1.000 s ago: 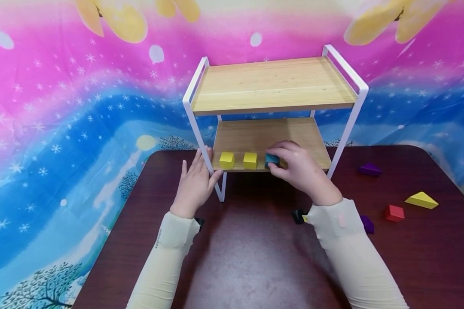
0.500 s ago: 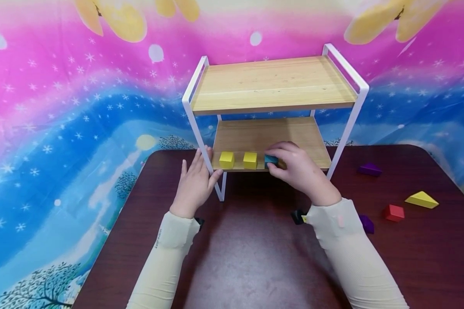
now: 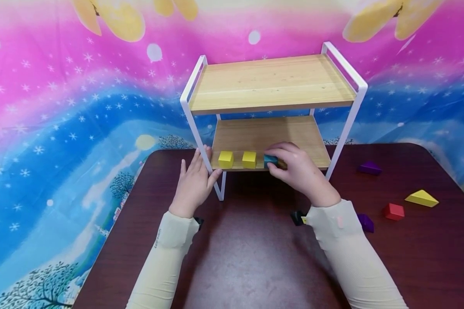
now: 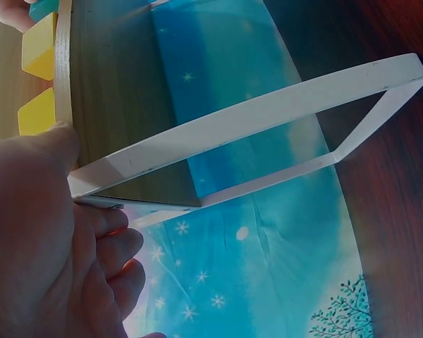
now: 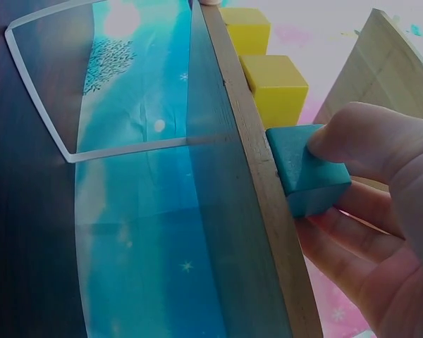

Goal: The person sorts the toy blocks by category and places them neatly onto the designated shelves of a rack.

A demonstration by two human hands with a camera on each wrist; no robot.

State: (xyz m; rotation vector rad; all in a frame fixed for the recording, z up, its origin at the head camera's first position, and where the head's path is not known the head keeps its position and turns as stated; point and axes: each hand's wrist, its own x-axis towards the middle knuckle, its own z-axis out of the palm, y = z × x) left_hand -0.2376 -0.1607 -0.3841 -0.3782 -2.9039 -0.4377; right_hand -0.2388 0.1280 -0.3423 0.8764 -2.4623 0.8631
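Observation:
In the head view, my right hand [image 3: 303, 174] holds a teal cube [image 3: 270, 161] at the front edge of the lower board. The right wrist view shows my thumb on one face of the teal cube [image 5: 307, 158] and fingers behind it, with the cube against the board. Two yellow cubes [image 3: 226, 159] [image 3: 249, 159] stand left of it in a row along that edge. My left hand [image 3: 193, 186] grips the front left post of the two-tier shelf [image 3: 270, 83], thumb across the front and fingers along the outer side.
On the dark table [image 3: 247, 257], to the right, lie a purple triangular block [image 3: 370, 168], a yellow triangular block [image 3: 422, 198] and a red block [image 3: 394, 211]. Another purple block [image 3: 366, 223] is partly hidden by the right sleeve. A colourful cloth [image 3: 81, 128] hangs behind.
The head view has shifted slightly. Both hands keep their places, and the teal cube stays in my right hand at the board's edge with almost no movement.

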